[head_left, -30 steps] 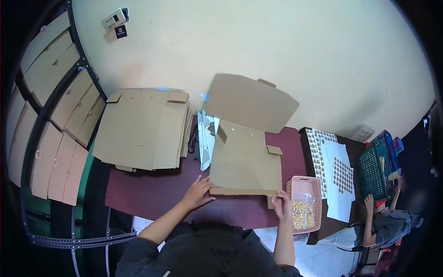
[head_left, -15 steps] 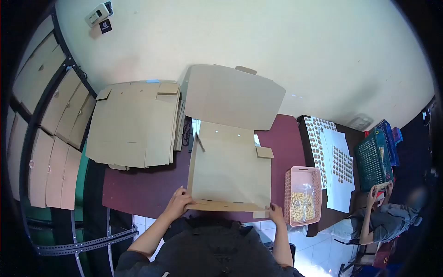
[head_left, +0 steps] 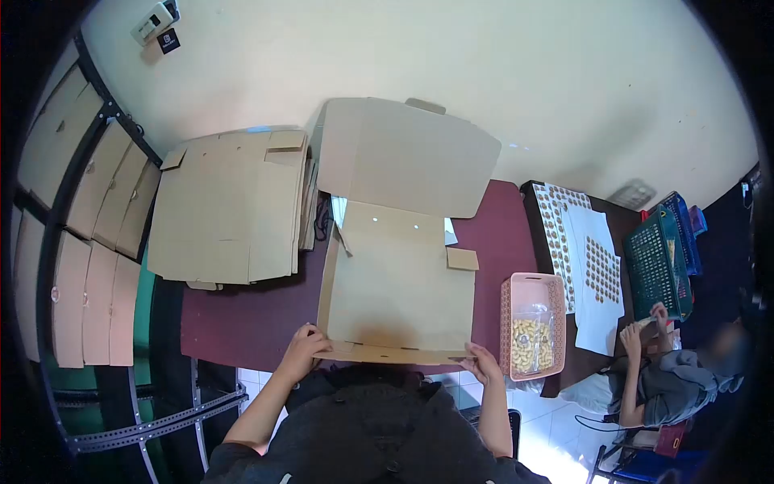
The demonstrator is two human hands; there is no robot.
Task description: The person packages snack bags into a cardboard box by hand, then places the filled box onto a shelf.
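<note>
A partly folded cardboard box [head_left: 403,282] lies in front of me, its large lid panel [head_left: 407,153] leaning back toward the wall. My left hand [head_left: 305,352] grips the front left corner, fingers closed on the cardboard. At the front right corner, my right hand [head_left: 484,363] pinches the end of the front panel [head_left: 395,355]. The left side wall is folded up, with a small flap bent inward near its back end. On the right side, a small flap [head_left: 462,259] sticks out.
A stack of flat cardboard boxes [head_left: 222,210] stands left on the maroon table [head_left: 234,323]. To the right are a pink basket [head_left: 532,284] with packed pale pieces, sticker sheets [head_left: 601,266] and a green crate [head_left: 657,262]. Another person [head_left: 669,387] sits at far right, handling something small.
My right hand has moved from beside the front right corner onto it, and the corner flap there is no longer visible outside. The view has shifted slightly.
</note>
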